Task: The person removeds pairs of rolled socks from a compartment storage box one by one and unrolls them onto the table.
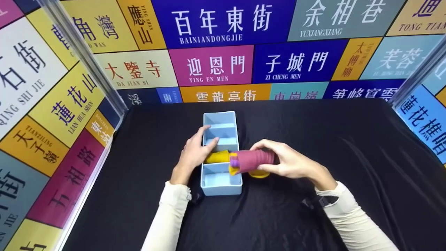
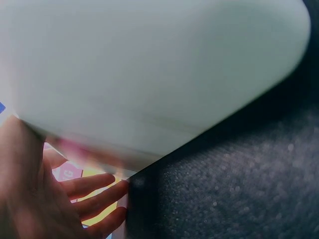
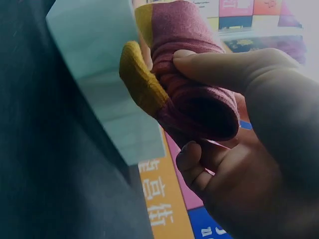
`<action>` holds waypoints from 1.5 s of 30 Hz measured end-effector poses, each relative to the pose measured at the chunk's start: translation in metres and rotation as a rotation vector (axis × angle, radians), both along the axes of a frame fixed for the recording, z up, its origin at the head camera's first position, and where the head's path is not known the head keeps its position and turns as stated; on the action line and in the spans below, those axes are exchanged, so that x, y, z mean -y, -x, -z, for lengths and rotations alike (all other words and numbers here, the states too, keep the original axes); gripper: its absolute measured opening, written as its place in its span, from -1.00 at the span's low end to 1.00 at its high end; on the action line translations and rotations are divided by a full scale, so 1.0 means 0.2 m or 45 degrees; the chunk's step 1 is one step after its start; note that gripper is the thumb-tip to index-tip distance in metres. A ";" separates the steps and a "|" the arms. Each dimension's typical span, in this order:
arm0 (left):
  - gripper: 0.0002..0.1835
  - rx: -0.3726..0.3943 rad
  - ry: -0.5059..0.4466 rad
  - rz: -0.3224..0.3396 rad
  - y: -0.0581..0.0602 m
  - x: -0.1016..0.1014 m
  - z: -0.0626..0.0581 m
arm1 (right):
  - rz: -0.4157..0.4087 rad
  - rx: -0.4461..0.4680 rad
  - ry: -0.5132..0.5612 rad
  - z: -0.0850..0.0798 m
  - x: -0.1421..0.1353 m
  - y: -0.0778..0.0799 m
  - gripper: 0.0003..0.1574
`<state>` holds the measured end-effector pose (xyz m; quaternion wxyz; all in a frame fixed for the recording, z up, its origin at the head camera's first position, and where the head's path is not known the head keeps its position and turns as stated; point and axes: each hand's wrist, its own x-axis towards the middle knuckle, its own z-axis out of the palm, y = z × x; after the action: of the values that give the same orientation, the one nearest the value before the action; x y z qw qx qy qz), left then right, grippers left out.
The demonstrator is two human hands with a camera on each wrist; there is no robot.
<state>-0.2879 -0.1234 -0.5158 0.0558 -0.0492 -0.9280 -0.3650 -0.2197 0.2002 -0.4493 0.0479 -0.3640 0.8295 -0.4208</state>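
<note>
A maroon sock [image 1: 252,160] with mustard-yellow parts and a small purple patch is in my right hand [image 1: 291,162]. The thumb and fingers pinch it, and its cuff opening [image 3: 212,117] shows in the right wrist view. Its left end hangs over the right rim of a light blue divided box [image 1: 221,190]. A yellow bundle of fabric [image 1: 216,157] lies in a compartment near the middle of that box. My left hand [image 1: 193,151] rests at the box's left wall, thumb over the rim. Its fingers look fairly straight in the left wrist view, beside the large pale box wall [image 2: 149,74].
The box stands on a black cloth-covered table [image 1: 296,129] with some creases. Panels with street-name signs [image 1: 212,66] rise behind and on both sides. Dark wrist devices sit below both hands, the right one [image 1: 318,202] near the sleeve.
</note>
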 end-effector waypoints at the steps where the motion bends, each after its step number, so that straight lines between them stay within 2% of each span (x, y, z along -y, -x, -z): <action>1: -0.25 0.001 0.000 0.001 0.00 0.00 0.00 | 0.000 0.004 -0.008 0.02 -0.02 0.01 -0.42; 10: -0.27 0.036 0.002 -0.001 -0.01 -0.02 0.00 | -0.005 0.066 -0.056 0.13 -0.19 0.05 -0.43; 18: -0.28 0.028 -0.022 0.008 -0.01 0.00 -0.01 | -0.051 0.142 -0.184 0.24 -0.28 0.08 -0.52; 21: -0.28 0.022 -0.026 0.009 -0.02 0.00 -0.01 | -0.024 0.123 -0.177 0.26 -0.29 0.09 -0.54; 27: -0.29 -0.004 -0.025 0.003 -0.02 0.00 -0.01 | 0.034 0.044 -0.051 0.27 -0.29 0.12 -0.38; 31: -0.27 -0.098 0.040 -0.007 -0.01 0.00 -0.02 | 0.041 -0.006 -0.039 0.27 -0.30 0.12 -0.51; 35: -0.34 -0.328 0.177 0.010 -0.02 -0.02 -0.07 | 0.049 -0.035 -0.066 0.28 -0.30 0.13 -0.58; 37: -0.41 -0.469 0.227 0.050 -0.03 -0.05 -0.11 | 0.054 -0.043 -0.066 0.28 -0.31 0.13 -0.59; 40: -0.54 -0.642 0.256 0.184 -0.08 -0.11 -0.20 | 0.055 -0.050 -0.068 0.28 -0.31 0.13 -0.58; 42: -0.60 -0.691 0.262 0.307 -0.14 -0.17 -0.26 | 0.059 -0.047 -0.067 0.29 -0.30 0.13 -0.58; 45: -0.66 -0.690 0.294 0.513 -0.25 -0.28 -0.33 | 0.058 -0.032 -0.064 0.29 -0.30 0.13 -0.57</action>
<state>-0.2370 -0.0681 -0.4496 0.2210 -0.3323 -0.8862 -0.2351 -0.2457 0.2597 -0.5073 0.0370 -0.3490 0.8484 -0.3962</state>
